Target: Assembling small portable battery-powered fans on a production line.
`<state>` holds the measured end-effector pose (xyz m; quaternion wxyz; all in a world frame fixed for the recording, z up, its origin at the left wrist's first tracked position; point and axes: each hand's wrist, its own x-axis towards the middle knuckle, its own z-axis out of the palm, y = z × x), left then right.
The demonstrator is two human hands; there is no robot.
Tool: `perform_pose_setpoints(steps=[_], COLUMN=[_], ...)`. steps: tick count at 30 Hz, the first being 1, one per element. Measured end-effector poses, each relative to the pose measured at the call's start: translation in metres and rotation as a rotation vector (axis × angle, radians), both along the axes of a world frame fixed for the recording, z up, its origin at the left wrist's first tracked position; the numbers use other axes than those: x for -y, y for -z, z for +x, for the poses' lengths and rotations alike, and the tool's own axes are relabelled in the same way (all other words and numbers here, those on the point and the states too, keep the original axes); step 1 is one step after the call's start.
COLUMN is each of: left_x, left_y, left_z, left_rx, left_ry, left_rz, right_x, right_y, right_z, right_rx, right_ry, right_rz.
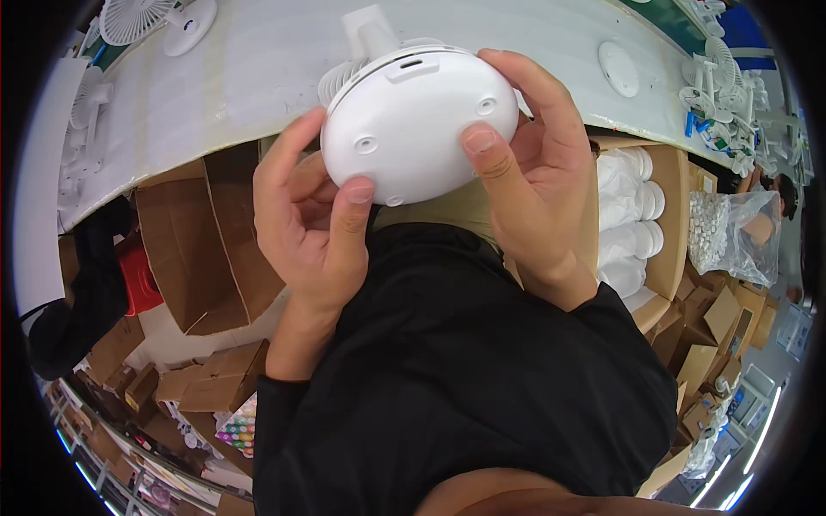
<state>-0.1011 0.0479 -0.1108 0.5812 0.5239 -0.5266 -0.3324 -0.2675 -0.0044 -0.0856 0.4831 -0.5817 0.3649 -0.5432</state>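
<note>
A white desk fan [417, 129] is held up in front of my chest, over the near edge of the table. The smooth oval underside of its base faces me, with recessed round holes and a small slot near the top rim. Its stem [372, 33] and part of a ribbed grille show behind the base. My left hand [314, 219] grips the base's left side, thumb on the lower underside, fingers round the edge. On the right side, my right hand [544, 172] presses its thumb on the underside, with its fingers reaching behind the rim.
The white table [258, 86] bears another fan [185, 26] at far left and a round white disc [619, 69] at right. An open cardboard box [194, 249] stands at left; another box [667, 224] holds bagged white parts. More fans and loose parts line both table ends.
</note>
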Motion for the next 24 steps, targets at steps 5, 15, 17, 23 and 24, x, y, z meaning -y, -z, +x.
perform_pose_setpoints(steps=[5, 15, 17, 23, 24], left_x=[0.001, 0.000, -0.003, -0.011, -0.009], left_y=[-0.003, -0.002, 0.002, 0.013, 0.008], left_z=[-0.002, 0.000, -0.001, -0.004, -0.003], left_rx=[-0.026, -0.143, -0.180, -0.138, -0.141], left_ry=[-0.007, 0.092, 0.066, 0.059, 0.061], left_rz=[0.025, 0.063, 0.038, -0.012, -0.006], right_x=[-0.004, -0.001, 0.003, -0.001, 0.002], right_y=[-0.002, 0.003, 0.005, 0.008, 0.000], right_z=[0.000, -0.015, -0.019, -0.022, -0.020], right_rx=[-0.014, -0.173, -0.178, -0.201, -0.203], right_ry=[0.020, -0.141, -0.244, -0.268, -0.266], right_rz=[0.034, 0.017, -0.011, -0.080, -0.074])
